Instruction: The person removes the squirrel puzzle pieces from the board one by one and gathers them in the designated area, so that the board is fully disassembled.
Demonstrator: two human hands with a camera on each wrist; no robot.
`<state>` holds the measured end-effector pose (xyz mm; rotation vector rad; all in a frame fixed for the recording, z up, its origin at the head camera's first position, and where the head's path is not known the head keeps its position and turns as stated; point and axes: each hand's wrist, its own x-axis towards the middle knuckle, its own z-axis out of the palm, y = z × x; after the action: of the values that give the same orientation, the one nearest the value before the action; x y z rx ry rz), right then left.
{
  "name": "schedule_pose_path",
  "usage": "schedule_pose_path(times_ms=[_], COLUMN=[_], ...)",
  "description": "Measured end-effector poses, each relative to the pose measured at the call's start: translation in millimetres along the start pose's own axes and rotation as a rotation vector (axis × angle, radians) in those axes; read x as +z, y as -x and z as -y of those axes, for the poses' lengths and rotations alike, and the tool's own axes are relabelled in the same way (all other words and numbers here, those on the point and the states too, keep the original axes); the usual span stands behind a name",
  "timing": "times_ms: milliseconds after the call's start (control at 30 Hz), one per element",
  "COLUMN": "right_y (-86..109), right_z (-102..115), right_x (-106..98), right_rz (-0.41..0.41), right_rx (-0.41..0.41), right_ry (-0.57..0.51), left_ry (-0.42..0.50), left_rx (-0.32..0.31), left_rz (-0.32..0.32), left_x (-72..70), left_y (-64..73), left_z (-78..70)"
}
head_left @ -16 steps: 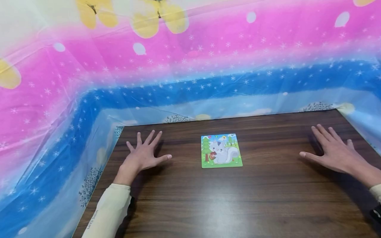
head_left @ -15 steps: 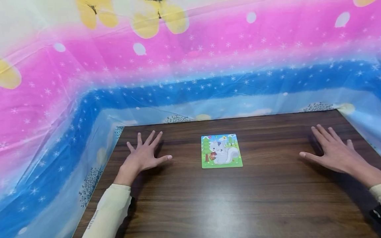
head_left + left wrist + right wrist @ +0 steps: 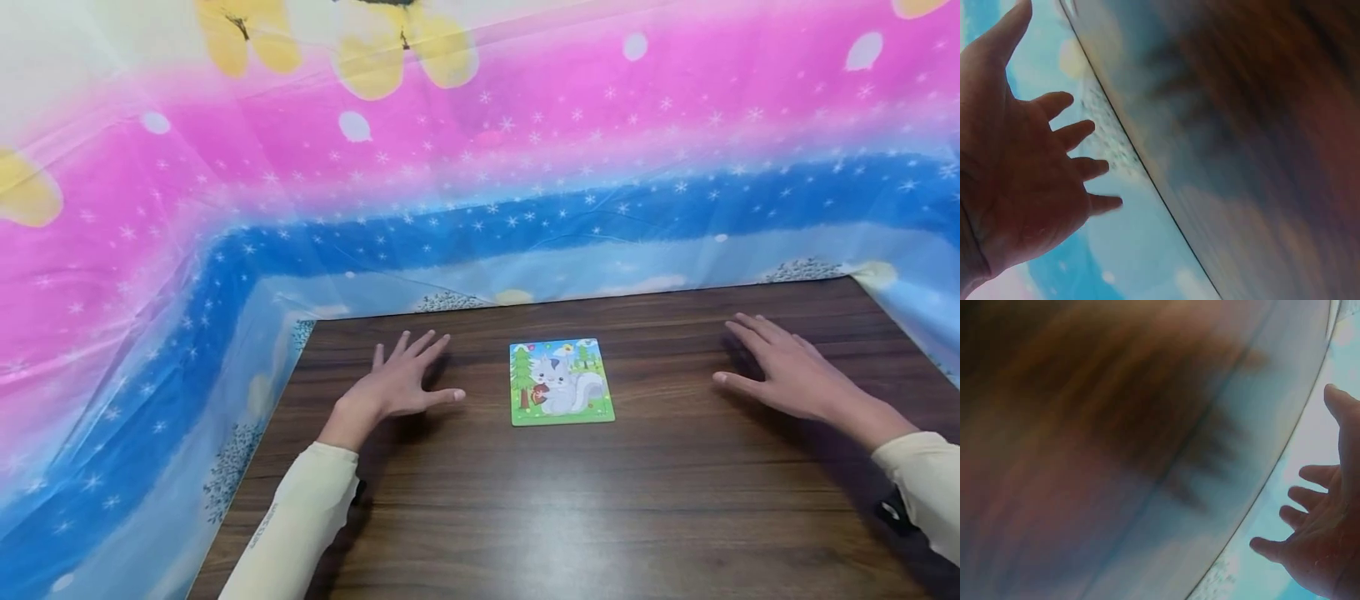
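From my distant post I watched a square board (image 3: 562, 382) with rounded corners, which lay flat on a brown table (image 3: 465, 508). Its face was smooth and printed with a grey squirrel, a bushy tail, a brown nut, green trees and grass; whether it was of card or of wood, I could not tell.

To the left of the board, and near it, was the left hand (image 3: 397, 379). Its grip was released, with the four fingers spread and the thumb pointing to the board. The right hand (image 3: 795, 371) was to the right of the board and farther from it, also with a released grip, its fingers extended and closer together, its thumb apart. Both hands were clear of the board, and each had a soft shadow beside it.

The left sleeve (image 3: 300, 508) and the right sleeve (image 3: 926, 483) were of cream cloth, slightly wrinkled. In front of the board, the dark streaked grain carried a pale shine. Behind the board I saw a creased curtain (image 3: 525, 167) in pink and blue bands, with white snowflakes and yellow wing shapes.
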<state>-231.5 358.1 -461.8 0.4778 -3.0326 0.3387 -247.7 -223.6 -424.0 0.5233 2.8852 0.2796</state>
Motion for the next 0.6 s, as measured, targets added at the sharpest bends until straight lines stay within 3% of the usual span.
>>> schedule_pose_path(times_ms=[300,600], right_y=[-30.9,-53.1], right_z=[45,83], right_x=[3,10], right_rz=[0.066,0.092], right_rx=[-0.085,-0.130], right_ry=[-0.045,-0.100], left_ry=[0.063,0.038], left_rx=[0.094,0.152], left_rz=[0.135,0.186], left_x=[-2.3,3.5], left_y=[-21.5,-40.6], left_z=[-47.6,-77.2])
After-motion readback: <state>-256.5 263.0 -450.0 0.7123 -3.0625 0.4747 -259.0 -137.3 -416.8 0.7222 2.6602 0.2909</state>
